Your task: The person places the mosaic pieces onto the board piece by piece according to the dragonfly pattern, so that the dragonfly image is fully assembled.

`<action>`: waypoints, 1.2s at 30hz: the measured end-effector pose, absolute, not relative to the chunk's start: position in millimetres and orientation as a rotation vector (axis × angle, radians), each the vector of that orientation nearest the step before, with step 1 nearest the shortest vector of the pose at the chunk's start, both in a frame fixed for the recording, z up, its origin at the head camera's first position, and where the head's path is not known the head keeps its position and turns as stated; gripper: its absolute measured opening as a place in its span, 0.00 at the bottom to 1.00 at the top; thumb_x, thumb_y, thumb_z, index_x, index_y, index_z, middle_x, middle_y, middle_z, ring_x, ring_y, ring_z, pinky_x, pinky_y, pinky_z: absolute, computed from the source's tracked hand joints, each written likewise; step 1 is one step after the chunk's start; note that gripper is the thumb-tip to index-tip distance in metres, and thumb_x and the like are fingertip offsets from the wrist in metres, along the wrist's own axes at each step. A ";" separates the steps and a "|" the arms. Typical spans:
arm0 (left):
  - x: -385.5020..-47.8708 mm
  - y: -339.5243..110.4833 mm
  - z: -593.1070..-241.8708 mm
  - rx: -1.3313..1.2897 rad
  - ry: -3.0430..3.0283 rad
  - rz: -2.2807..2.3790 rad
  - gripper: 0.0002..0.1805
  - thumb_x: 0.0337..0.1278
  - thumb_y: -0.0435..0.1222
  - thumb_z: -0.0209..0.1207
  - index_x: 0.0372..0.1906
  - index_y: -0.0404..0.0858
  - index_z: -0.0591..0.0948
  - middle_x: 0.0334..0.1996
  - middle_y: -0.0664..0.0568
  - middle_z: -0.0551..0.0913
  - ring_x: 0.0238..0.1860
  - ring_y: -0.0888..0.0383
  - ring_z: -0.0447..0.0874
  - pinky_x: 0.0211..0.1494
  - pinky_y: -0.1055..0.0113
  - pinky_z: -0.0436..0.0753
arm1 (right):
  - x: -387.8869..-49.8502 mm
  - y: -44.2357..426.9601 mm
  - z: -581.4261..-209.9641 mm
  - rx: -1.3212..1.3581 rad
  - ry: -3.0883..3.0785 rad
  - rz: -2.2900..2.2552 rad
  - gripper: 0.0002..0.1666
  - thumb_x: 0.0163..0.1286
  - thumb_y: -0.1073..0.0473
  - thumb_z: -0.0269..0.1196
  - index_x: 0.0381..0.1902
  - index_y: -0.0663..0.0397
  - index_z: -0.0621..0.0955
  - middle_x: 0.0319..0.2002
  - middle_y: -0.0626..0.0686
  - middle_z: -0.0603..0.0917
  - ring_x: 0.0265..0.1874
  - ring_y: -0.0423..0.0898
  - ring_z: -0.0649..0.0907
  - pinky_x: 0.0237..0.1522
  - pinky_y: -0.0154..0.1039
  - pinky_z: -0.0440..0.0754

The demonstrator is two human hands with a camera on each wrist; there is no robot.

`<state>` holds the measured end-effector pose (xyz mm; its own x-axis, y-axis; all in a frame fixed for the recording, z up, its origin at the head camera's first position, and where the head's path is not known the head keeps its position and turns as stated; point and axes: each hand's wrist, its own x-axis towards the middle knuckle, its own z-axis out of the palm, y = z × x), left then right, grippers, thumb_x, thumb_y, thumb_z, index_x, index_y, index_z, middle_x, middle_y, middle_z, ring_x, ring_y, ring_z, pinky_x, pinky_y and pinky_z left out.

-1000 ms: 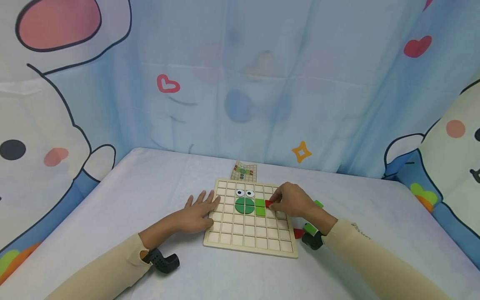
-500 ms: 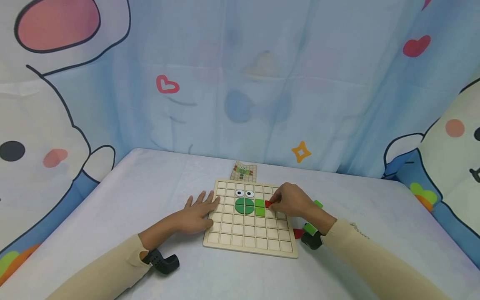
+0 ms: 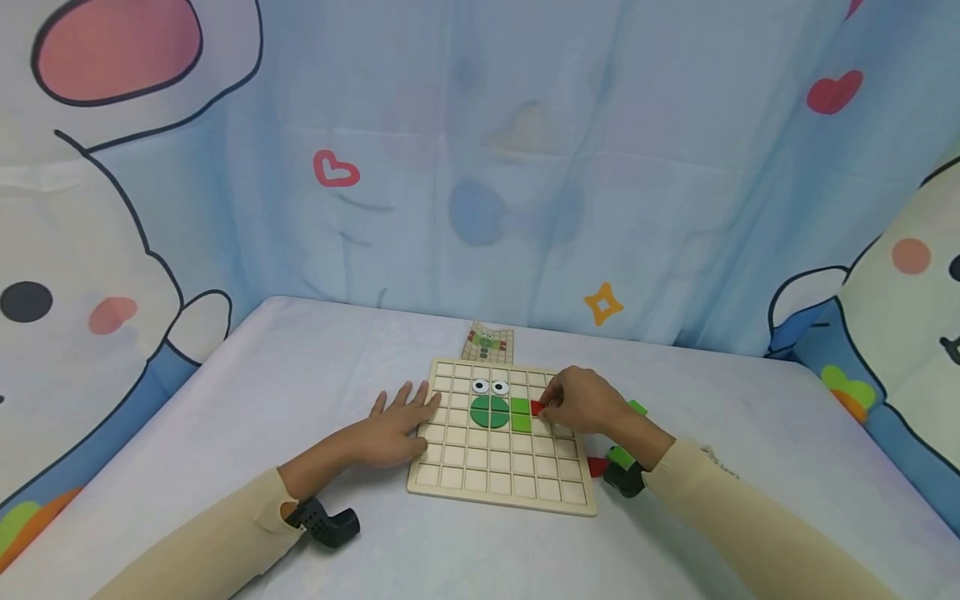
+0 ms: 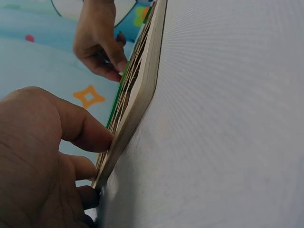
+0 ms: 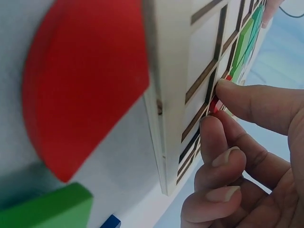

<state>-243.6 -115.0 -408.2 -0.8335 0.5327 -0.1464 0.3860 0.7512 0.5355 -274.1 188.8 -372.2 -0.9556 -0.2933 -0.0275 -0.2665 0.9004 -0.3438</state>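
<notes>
A pale wooden grid board (image 3: pixel 480 480) lies on the white table. Two eye pieces (image 3: pixel 490 387) sit above a dark green round shape (image 3: pixel 489 412), with light green squares (image 3: pixel 521 415) to its right. My right hand (image 3: pixel 585 403) pinches a small red piece (image 3: pixel 536 407) between thumb and fingers, in the cell beside the upper light green square. In the right wrist view the red piece (image 5: pixel 215 102) is mostly hidden by the fingertips. Spread and fairly straight, the fingers of my left hand (image 3: pixel 390 429) rest on the board's left edge; its thumb touches the rim.
A small pattern card (image 3: pixel 489 343) stands behind the board. To the right lie a loose red rounded piece (image 3: pixel 597 467) and green pieces (image 3: pixel 620 457), partly hidden by the right arm. A blue piece (image 5: pixel 111 222) shows in the right wrist view. A printed curtain (image 3: pixel 480 250) hangs behind.
</notes>
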 end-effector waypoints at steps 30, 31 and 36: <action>-243.4 -111.9 -406.0 0.706 2.661 0.715 0.38 0.64 0.38 0.44 0.79 0.38 0.51 0.80 0.41 0.39 0.80 0.42 0.27 0.76 0.38 0.29 | -213.7 295.5 -349.9 -0.208 2.915 -0.488 0.17 0.62 0.55 0.69 0.47 0.58 0.85 0.29 0.49 0.81 0.27 0.43 0.76 0.26 0.37 0.77; -243.3 -112.3 -406.1 0.705 2.663 0.713 0.38 0.64 0.38 0.44 0.79 0.38 0.51 0.80 0.41 0.39 0.80 0.42 0.27 0.76 0.38 0.29 | -212.7 298.4 -351.1 -0.204 2.910 -0.491 0.17 0.62 0.55 0.69 0.47 0.58 0.85 0.29 0.48 0.81 0.27 0.43 0.76 0.26 0.37 0.76; -243.9 -114.1 -407.3 0.709 2.662 0.713 0.38 0.64 0.38 0.43 0.79 0.38 0.50 0.80 0.41 0.39 0.80 0.42 0.27 0.76 0.38 0.29 | -209.7 304.7 -356.9 -0.235 2.893 -0.534 0.16 0.62 0.56 0.70 0.46 0.56 0.86 0.27 0.47 0.81 0.26 0.43 0.76 0.25 0.35 0.75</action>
<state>-243.9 -114.1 -407.3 -0.8352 0.5290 -0.1505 0.3830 0.7558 0.5311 -209.7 304.7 -356.9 -0.9693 -0.1890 -0.1570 -0.1206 0.9226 -0.3665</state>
